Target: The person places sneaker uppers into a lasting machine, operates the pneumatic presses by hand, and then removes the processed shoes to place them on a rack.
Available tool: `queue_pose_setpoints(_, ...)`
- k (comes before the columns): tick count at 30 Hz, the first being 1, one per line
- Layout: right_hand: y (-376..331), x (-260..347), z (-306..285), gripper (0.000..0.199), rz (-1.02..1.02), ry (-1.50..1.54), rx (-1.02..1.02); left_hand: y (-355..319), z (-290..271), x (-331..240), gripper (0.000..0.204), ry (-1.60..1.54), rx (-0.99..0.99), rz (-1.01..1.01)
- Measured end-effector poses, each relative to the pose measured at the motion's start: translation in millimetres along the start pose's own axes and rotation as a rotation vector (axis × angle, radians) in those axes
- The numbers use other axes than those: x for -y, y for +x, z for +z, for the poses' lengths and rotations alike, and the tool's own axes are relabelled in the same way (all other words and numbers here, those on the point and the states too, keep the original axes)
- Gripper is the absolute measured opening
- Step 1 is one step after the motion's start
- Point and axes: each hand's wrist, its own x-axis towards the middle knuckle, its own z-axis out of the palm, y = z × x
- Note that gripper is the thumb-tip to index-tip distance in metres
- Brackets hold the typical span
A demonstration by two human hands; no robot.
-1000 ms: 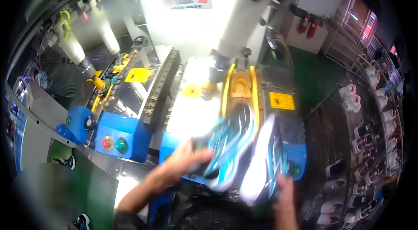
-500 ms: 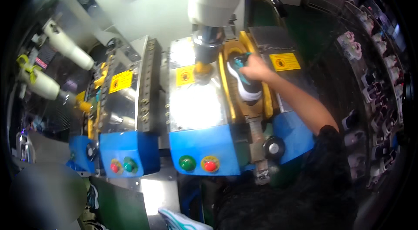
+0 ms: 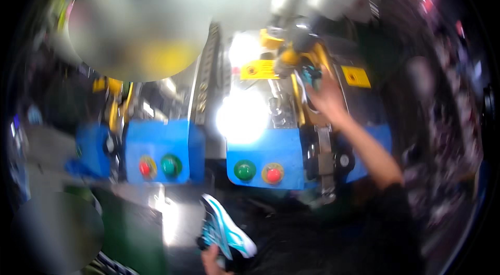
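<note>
Inside the right-hand blue machine, a dark sneaker [image 3: 311, 78] with teal details lies between yellow side pads, under a yellow-tipped press head [image 3: 289, 57]. My right hand [image 3: 328, 95] reaches over it from the right, thumb and fingers around its upper; motion smears the fingertips. Low in the picture, my left hand [image 3: 210, 260] grips a second sneaker [image 3: 234, 234], teal and black with a white sole, by its upper. That sneaker is tilted with its sole side facing right, in front of the machine. Part of the left hand is cut off by the lower edge.
The machine's blue front has a green button [image 3: 244, 170] and a red button [image 3: 273, 173]. A similar blue machine [image 3: 158, 142] stands to the left. Blurred racks of shoes [image 3: 448, 113] line the right. Round blurred patches hide areas at upper left and lower left.
My left hand has come into view, holding the teal sneaker, which is higher and more upright. My right hand stays at the sneaker in the machine. The whole view has shifted and blurred.
</note>
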Motion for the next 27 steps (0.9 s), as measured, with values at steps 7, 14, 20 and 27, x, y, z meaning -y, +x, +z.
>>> queue_pose_setpoints(7, -130.6, 174.6, 53.0, 0.063, -0.698, 0.284, 0.384, 100.9, -59.8, 33.7, 0.035, -0.011, 0.372, 0.049)
queue_pose_setpoints(14, -227.8, 256.7, -33.3, 0.043, -0.494, 1.027, 0.431, 0.4, -139.2, 21.2, 0.066, -0.242, 0.199, 0.389)
queue_pose_setpoints(20, -356.2, 365.6, -189.1, 0.014, 0.05, 2.238, 0.987, 6.9, -278.3, 30.0, 0.057, -0.009, -0.1, 0.676)
queue_pose_setpoints(27, -432.7, 468.4, -262.5, 0.018, -0.129, 2.302, 1.556, 163.4, -434.8, 76.9, 0.089, 0.234, -0.416, 0.863)
